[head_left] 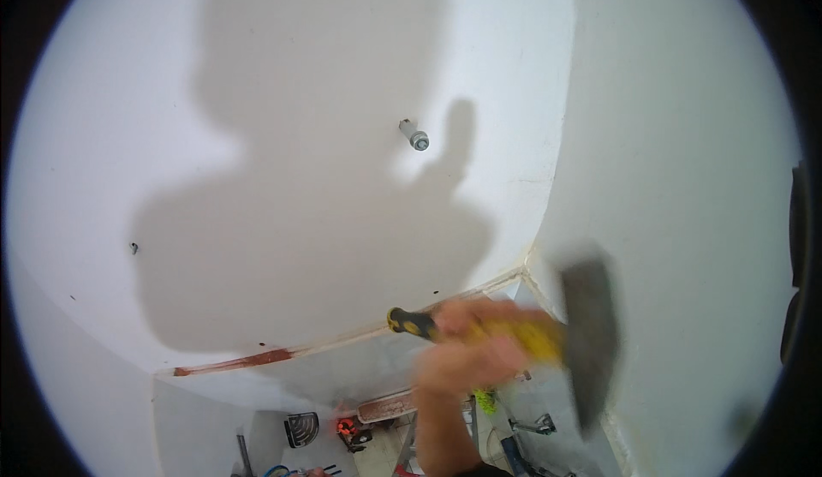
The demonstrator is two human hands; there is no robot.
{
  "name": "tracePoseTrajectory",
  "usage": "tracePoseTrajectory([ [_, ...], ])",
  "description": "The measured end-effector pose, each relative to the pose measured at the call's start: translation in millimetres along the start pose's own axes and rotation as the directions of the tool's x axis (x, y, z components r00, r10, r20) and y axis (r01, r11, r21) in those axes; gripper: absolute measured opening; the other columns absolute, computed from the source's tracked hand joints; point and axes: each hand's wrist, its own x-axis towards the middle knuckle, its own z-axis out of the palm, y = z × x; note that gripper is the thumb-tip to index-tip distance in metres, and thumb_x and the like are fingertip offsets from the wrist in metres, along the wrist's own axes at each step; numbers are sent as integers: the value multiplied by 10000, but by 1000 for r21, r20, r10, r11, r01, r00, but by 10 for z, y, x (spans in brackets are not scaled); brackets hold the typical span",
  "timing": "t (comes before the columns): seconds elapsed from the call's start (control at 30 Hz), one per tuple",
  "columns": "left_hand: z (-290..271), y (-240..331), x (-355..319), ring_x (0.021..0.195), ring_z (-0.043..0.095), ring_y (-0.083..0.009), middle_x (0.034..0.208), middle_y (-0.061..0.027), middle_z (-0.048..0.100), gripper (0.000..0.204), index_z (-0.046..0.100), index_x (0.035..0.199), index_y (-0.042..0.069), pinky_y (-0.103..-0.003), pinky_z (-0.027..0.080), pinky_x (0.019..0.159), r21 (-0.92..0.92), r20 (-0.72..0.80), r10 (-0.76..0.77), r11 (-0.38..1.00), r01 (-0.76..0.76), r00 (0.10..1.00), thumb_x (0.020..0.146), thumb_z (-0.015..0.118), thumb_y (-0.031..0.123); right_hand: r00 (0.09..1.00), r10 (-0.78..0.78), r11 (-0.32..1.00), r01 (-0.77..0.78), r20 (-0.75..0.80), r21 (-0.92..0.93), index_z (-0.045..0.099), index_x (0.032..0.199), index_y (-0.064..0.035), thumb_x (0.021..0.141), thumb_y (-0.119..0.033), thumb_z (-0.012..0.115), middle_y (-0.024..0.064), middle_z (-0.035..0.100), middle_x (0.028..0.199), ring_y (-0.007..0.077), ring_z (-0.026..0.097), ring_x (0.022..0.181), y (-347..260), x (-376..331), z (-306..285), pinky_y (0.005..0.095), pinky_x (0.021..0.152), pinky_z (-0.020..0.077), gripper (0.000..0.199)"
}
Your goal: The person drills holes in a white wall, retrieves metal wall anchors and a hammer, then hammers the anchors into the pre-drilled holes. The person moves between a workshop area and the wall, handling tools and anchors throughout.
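My right hand [467,357] is closed around the black-and-yellow handle of a wide-bladed scraper [591,340]. Its broad grey blade points right and is blurred by motion. The blade lies in front of the right-hand wall [676,177], near the corner; whether it touches the wall I cannot tell. Behind my hand runs a rough seam [342,340] along the bottom of the white wall [505,40], with a reddish-brown strip [235,362] bared on its left part. My left hand does not show.
A metal pipe fitting [418,140] sticks out of the wall; a small hook [134,247] sits farther left. Far below are a black slatted corner piece [301,430], an orange-and-black tool [347,428], a long reddish tray [385,409] and a bright green object [486,402].
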Motion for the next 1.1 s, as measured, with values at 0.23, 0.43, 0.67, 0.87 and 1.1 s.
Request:
tracePoseTrajectory([
  [0.23, -4, -470, -292, 421, 287, -56, 562, 71, 344, 364, 648, 931, 117, -258, 220, 390, 36, -19, -179, 983, 179, 984, 1109, 533, 413, 958, 129, 883, -229, -257, -409, 560, 1187, -17, 1119, -517, 404, 44, 624, 752, 109, 537, 592, -99, -122, 206, 284, 506, 430, 528],
  [0.43, -41, -944, -469, 399, 260, -60, 548, 65, 353, 397, 664, 959, 99, -277, 212, 380, 53, -37, -147, 988, 148, 988, 1116, 513, 431, 982, 184, 682, -162, -47, -713, 649, 944, 36, 1068, -252, 622, 212, 667, 798, 378, 626, 621, 147, 257, 535, 447, 564, 476, 315],
  [0.67, -242, -1179, -397, 399, 284, -63, 530, 58, 356, 396, 680, 984, 88, -277, 225, 385, 32, -57, -187, 981, 189, 981, 1107, 532, 434, 987, -25, 708, 127, 156, -695, 604, 955, -10, 1051, -181, 616, 48, 682, 797, 255, 595, 624, 220, -388, -246, 366, 592, 476, 197],
  [0.87, -270, -1106, -427, 402, 262, -61, 530, 61, 367, 384, 699, 959, 94, -274, 215, 397, 179, -58, -167, 968, 175, 984, 1101, 551, 419, 949, 229, 872, -299, -216, -387, 578, 976, -51, 1082, -449, 579, -32, 443, 640, 61, 467, 548, -263, 194, 575, 277, 489, 402, 412],
  [1.1, -390, -1128, -591, 426, 255, -63, 532, 63, 312, 371, 662, 962, 94, -279, 210, 405, -3, -49, -237, 972, 237, 970, 1097, 557, 423, 895, 413, 708, -433, -171, -558, 572, 1190, -36, 1101, -325, 554, -14, 552, 718, 102, 516, 570, -274, 475, 685, 265, 508, 430, 303],
])
